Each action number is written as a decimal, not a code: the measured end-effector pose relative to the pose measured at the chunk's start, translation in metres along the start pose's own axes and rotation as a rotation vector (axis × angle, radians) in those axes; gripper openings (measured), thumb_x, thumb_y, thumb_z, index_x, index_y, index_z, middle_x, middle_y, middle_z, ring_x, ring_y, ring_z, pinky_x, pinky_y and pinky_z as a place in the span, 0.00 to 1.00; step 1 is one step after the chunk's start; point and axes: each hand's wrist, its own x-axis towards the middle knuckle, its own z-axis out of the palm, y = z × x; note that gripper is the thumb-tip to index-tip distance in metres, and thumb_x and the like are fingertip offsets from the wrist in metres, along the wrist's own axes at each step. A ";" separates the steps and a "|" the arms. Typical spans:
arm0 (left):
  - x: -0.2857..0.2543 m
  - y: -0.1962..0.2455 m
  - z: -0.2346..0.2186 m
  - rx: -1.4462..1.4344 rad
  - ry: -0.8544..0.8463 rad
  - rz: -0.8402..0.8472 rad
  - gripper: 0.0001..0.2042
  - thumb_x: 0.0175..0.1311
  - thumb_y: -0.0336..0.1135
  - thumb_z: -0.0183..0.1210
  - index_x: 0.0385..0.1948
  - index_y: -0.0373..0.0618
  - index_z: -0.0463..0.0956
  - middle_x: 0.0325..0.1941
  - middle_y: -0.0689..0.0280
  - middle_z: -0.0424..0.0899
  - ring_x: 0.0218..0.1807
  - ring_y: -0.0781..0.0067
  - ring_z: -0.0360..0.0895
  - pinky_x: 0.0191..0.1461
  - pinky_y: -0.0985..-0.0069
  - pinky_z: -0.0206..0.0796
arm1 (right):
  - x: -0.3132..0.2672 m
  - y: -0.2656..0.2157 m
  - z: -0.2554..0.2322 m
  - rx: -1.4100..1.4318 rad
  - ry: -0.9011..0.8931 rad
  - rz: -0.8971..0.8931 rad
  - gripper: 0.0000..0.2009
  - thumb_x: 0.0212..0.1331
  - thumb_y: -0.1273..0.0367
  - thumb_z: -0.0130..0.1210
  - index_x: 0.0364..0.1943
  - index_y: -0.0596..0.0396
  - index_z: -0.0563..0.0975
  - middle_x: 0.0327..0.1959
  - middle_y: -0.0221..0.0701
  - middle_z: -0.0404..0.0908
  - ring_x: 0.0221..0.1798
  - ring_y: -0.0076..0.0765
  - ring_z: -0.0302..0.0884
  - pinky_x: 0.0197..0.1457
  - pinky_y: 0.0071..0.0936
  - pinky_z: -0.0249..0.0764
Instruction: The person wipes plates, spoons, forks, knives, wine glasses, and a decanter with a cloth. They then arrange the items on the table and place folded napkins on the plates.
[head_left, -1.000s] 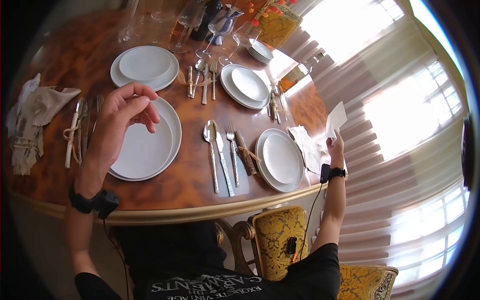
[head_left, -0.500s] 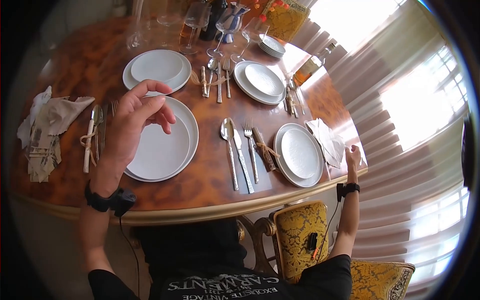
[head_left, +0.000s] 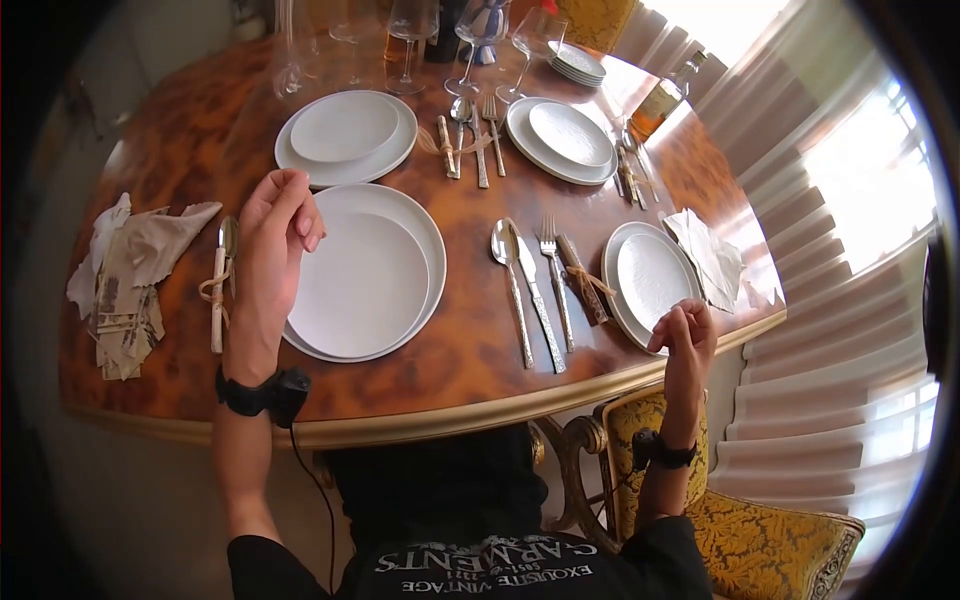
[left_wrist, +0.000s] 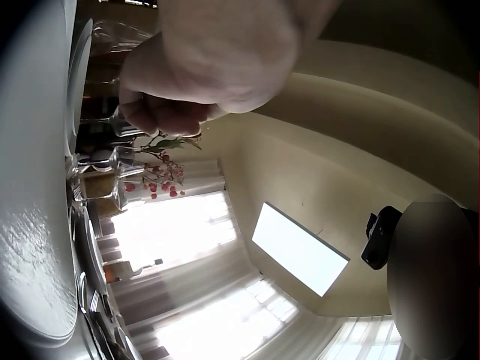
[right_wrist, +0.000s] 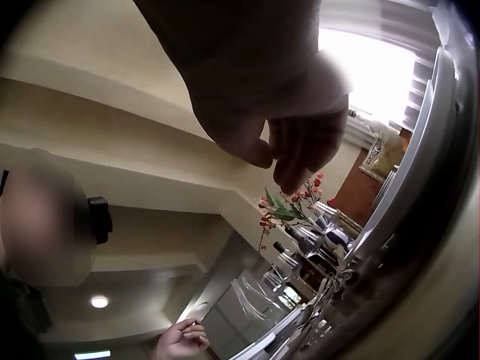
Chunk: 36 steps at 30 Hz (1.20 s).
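Observation:
In the head view my left hand [head_left: 272,255] is raised over the left edge of the near plates [head_left: 365,275], fingers loosely bent, holding nothing. My right hand [head_left: 688,335], also empty with loosely bent fingers, hangs over the near edge of the right-hand plates [head_left: 655,275]. Beyond those plates a pale cloth napkin [head_left: 708,258] lies by the table's right edge. A spoon [head_left: 506,245], a knife, a fork [head_left: 556,262] and a tied bundle [head_left: 585,280] lie between the two settings. The right wrist view shows the right hand [right_wrist: 274,112] with its fingers hanging bent.
Two more plate settings [head_left: 345,128] stand farther back, with wine glasses [head_left: 408,45], a small plate stack [head_left: 577,62] and a bottle [head_left: 665,98] behind. Crumpled cloths [head_left: 130,290] lie at the left. A patterned chair [head_left: 770,530] stands by the near right edge.
The right hand held up a white cloth one second ago; it has let go and moved left, back over the plates. The napkin lies on the table. The head view has shifted left.

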 end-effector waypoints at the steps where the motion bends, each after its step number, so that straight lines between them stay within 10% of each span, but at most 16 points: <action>1: 0.000 -0.002 -0.004 -0.002 0.004 0.005 0.11 0.73 0.38 0.49 0.30 0.45 0.72 0.15 0.75 0.62 0.19 0.82 0.61 0.32 0.81 0.58 | -0.005 0.005 0.011 0.062 -0.028 0.040 0.06 0.70 0.68 0.50 0.37 0.55 0.72 0.22 0.27 0.76 0.20 0.19 0.69 0.25 0.15 0.66; 11: -0.011 -0.006 -0.004 0.249 -0.116 0.218 0.14 0.73 0.41 0.51 0.27 0.44 0.69 0.17 0.71 0.69 0.20 0.83 0.66 0.25 0.78 0.60 | -0.022 0.049 0.062 0.074 -0.126 0.158 0.13 0.73 0.64 0.47 0.30 0.55 0.74 0.14 0.19 0.62 0.14 0.11 0.51 0.18 0.14 0.44; 17: -0.048 0.045 0.040 0.893 -0.499 1.153 0.08 0.61 0.34 0.57 0.28 0.45 0.66 0.19 0.67 0.67 0.18 0.69 0.64 0.26 0.73 0.59 | -0.021 0.068 0.051 0.057 -0.150 0.101 0.13 0.73 0.66 0.46 0.30 0.56 0.73 0.13 0.18 0.60 0.14 0.10 0.48 0.17 0.15 0.41; 25: -0.103 0.093 0.078 1.108 -0.507 1.952 0.13 0.60 0.40 0.49 0.18 0.44 0.65 0.17 0.67 0.69 0.19 0.72 0.68 0.26 0.78 0.63 | -0.023 0.068 0.050 0.015 -0.146 0.067 0.13 0.73 0.65 0.46 0.32 0.57 0.74 0.15 0.18 0.60 0.17 0.12 0.50 0.20 0.15 0.44; 36: -0.146 0.099 0.094 1.116 -0.366 1.912 0.18 0.63 0.45 0.45 0.17 0.43 0.66 0.14 0.67 0.69 0.19 0.72 0.69 0.27 0.80 0.65 | -0.023 0.072 0.046 -0.014 -0.183 0.019 0.13 0.73 0.65 0.46 0.33 0.58 0.75 0.16 0.18 0.62 0.18 0.11 0.51 0.20 0.14 0.45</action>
